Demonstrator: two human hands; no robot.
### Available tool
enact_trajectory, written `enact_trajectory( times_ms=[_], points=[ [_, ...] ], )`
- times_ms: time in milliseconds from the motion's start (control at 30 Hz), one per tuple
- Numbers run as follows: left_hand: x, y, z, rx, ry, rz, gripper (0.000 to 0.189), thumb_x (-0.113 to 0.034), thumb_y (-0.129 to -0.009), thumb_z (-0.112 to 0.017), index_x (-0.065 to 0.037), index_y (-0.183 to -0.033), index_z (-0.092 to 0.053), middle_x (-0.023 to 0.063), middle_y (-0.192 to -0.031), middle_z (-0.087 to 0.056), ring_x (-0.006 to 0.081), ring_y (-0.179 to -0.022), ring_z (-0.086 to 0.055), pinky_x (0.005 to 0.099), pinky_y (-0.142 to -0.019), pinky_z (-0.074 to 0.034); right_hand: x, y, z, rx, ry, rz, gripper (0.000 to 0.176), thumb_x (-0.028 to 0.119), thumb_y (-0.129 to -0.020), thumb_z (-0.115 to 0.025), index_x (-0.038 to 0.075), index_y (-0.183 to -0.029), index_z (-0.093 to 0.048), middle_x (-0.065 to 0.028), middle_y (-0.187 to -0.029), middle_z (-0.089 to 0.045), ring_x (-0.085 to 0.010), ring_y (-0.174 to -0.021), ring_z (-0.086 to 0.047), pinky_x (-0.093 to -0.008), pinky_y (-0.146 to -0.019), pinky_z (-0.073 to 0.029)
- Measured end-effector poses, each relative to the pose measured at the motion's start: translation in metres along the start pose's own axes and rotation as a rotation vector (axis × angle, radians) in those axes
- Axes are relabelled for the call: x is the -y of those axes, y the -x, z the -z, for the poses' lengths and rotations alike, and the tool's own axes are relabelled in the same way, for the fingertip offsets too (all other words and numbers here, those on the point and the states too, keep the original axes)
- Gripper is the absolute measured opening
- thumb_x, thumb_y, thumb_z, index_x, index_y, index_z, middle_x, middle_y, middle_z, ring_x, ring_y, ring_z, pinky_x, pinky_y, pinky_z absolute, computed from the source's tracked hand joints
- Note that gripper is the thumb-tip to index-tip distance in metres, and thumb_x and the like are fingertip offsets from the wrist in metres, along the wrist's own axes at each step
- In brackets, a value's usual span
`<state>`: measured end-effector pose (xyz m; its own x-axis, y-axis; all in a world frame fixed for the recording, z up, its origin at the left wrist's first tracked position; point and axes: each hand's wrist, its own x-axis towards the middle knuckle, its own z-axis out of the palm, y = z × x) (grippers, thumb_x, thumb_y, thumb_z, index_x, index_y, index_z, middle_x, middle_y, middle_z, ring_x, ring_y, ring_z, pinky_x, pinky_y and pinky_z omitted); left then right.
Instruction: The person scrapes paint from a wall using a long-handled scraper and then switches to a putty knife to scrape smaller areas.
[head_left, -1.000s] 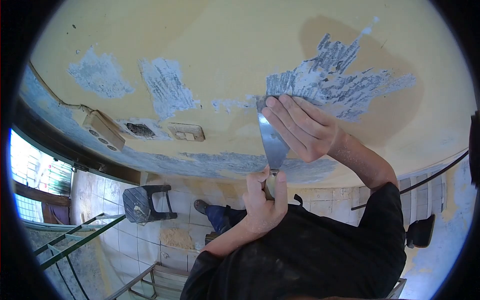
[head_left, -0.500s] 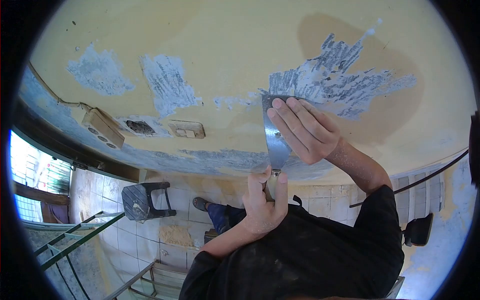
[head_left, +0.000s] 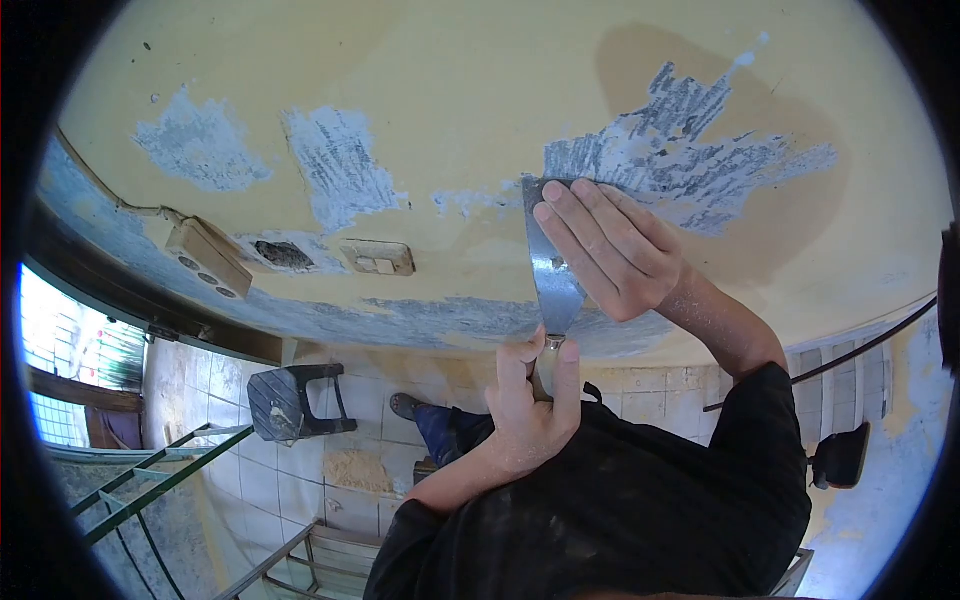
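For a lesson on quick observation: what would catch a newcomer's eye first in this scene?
A metal scraper at the centre draws the eye first. The left hand grips its handle, and the right hand presses flat fingers on the blade, held against the yellow wall. Next comes the large grey scraped patch beside the blade's top edge, with a smaller patch further left.
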<state>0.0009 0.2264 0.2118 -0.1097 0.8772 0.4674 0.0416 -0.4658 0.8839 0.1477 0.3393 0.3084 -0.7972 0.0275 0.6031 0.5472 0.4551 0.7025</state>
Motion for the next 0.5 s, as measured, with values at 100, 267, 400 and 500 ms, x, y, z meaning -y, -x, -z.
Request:
enact_trajectory(
  times_ms=[100, 267, 400, 500],
  points=[
    [0.001, -0.004, 0.003, 0.003, 0.007, -0.055, 0.022, -0.004, -0.099, -0.064, 0.003, -0.109, -0.047, 0.0086, -0.079, -0.062, 0.0059, -0.073, -0.051, 0.0226, -0.064, -0.043, -0.001, -0.004, -0.003, -0.01, 0.011, 0.018, 0.024, 0.006, -0.087, -0.067, -0.004, -0.108, -0.076, -0.0129, -0.112, -0.075, -0.0241, -0.11, -0.066, -0.0326, -0.094, -0.058],
    [-0.005, -0.009, 0.014, 0.034, -0.009, -0.006, 0.023, -0.006, -0.1, -0.064, 0.002, -0.11, -0.045, 0.0066, -0.079, -0.059, 0.0055, -0.072, -0.049, 0.0223, -0.064, -0.041, -0.003, -0.011, -0.005, -0.022, -0.027, 0.023, 0.025, 0.006, -0.087, -0.067, -0.004, -0.108, -0.076, -0.0132, -0.111, -0.075, -0.0243, -0.11, -0.067, -0.0328, -0.095, -0.057],
    [0.001, -0.015, 0.014, 0.014, 0.002, -0.059, 0.024, -0.006, -0.1, -0.063, 0.002, -0.111, -0.044, 0.0069, -0.083, -0.06, 0.0057, -0.074, -0.049, 0.0223, -0.064, -0.042, -0.005, -0.023, -0.009, -0.044, -0.017, 0.016, 0.026, 0.007, -0.085, -0.068, -0.002, -0.108, -0.076, -0.0126, -0.111, -0.075, -0.0236, -0.109, -0.069, -0.0327, -0.094, -0.058],
    [0.004, -0.016, 0.012, -0.073, 0.088, -0.11, 0.026, -0.006, -0.095, -0.072, 0.006, -0.106, -0.051, 0.0085, -0.07, -0.059, 0.0057, -0.06, -0.052, 0.0229, -0.052, -0.041, -0.005, -0.024, -0.006, -0.021, -0.038, 0.008, 0.027, 0.008, -0.084, -0.069, 0.0, -0.108, -0.077, -0.0122, -0.111, -0.076, -0.0232, -0.107, -0.07, -0.0323, -0.093, -0.059]
  ],
)
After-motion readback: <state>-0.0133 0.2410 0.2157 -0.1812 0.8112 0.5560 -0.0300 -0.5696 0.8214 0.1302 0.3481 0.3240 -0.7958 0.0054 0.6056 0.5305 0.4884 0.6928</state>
